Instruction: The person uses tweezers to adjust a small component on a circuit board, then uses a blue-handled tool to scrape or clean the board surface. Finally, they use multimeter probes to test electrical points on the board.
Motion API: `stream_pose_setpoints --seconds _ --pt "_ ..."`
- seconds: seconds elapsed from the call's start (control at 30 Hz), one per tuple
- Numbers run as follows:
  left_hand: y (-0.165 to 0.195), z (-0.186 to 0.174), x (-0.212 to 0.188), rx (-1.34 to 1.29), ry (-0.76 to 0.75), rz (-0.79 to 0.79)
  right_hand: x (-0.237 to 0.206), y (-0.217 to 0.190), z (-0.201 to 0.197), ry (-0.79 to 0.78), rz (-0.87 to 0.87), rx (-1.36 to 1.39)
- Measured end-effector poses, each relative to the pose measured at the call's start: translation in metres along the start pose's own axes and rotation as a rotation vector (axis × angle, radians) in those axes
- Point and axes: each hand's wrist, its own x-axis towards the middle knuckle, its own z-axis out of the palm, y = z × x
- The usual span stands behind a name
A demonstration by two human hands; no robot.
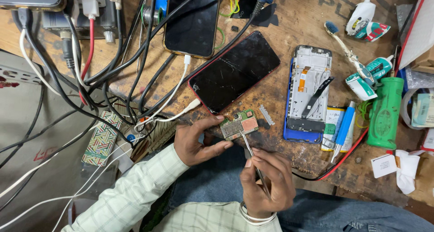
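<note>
Left hand [195, 144] pinched the small circuit board [239, 124] at the wooden bench [298, 21] edge, right hand [266, 180] clamped on tweezers [251, 153] whose tip touched the board, just below the cracked phone [234, 71].

Worn wooden bench [289, 21] carries phones [234, 71], cables [135, 51], tubes [364, 80].

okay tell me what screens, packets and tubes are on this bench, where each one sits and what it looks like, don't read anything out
Cracked phone: bench centre, lying slantwise, dark screen, red edge.
Second phone: top centre, dark screen, gold rim, white cable plugged in.
Opened phone frame: right of centre, blue rim, silver inside.
Patterned flat box: lower left, off the bench edge, among cables.
Glue tubes: right side, white and teal, squeezed.
Green bottle: far right, lying flat.
Circuit board: front edge, held by the left hand; right hand holds tweezers to it.
</note>
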Motion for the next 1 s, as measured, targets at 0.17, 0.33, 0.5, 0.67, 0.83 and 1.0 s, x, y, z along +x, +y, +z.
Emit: stream_pose_setpoints --seconds 0.17,0.33,0.5,0.67,0.83,1.0 --pt "-0.001 -0.001 -0.001 -0.029 -0.018 -0.002 -0.001 0.002 0.001 -0.011 -0.011 -0.011" --pt "-0.006 0.000 -0.005 -0.081 -0.016 0.026 -0.004 0.002 0.000 -0.002 0.006 -0.034" --pt "-0.013 0.003 -0.011 -0.053 0.006 0.060 -0.017 0.000 -0.001 0.082 0.266 0.123" --pt "-0.009 0.002 -0.012 -0.015 0.018 0.213 -0.011 0.003 -0.002 -0.080 0.093 0.036" --pt "0.005 0.002 -0.008 -0.012 0.055 0.367 0.002 -0.006 -0.001 -0.117 -0.061 0.037" --pt "0.006 -0.001 -0.005 -0.009 0.079 0.447 0.001 -0.014 0.001 -0.174 -0.149 -0.012"
